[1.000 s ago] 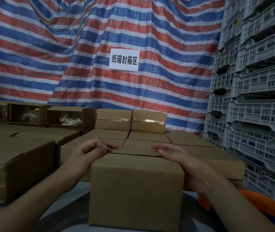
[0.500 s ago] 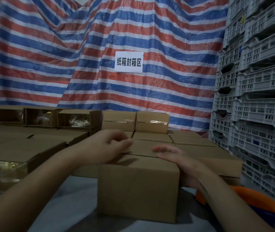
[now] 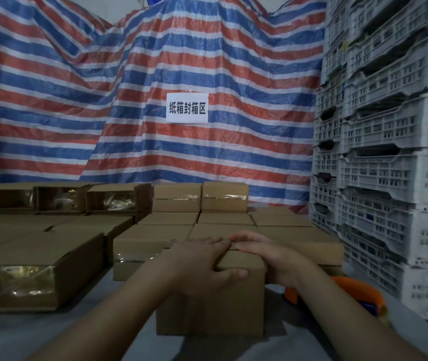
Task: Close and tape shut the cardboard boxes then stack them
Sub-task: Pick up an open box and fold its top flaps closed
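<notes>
A small brown cardboard box [image 3: 207,308] stands on the grey surface right in front of me, its top flaps down. My left hand [image 3: 202,259] lies across the top, fingers flat on the flaps and thumb hanging over the front face. My right hand [image 3: 265,254] rests on the top's right side with straight fingers, its fingertips meeting those of the left hand over the middle seam. No tape shows on this box's front. An orange tape dispenser [image 3: 351,290] lies on the surface just right of the box, partly hidden by my right forearm.
Closed boxes lie in rows behind, with two taped boxes [image 3: 200,196] stacked at the back. Open-ended boxes [image 3: 38,274] showing shiny contents lie to the left. Tall stacks of white plastic crates [image 3: 390,178] wall off the right. A striped tarp with a white sign [image 3: 187,108] hangs behind.
My left hand lifted off the box's left corner, swung right and came down on the top beside my right hand. The right hand slid toward the middle seam.
</notes>
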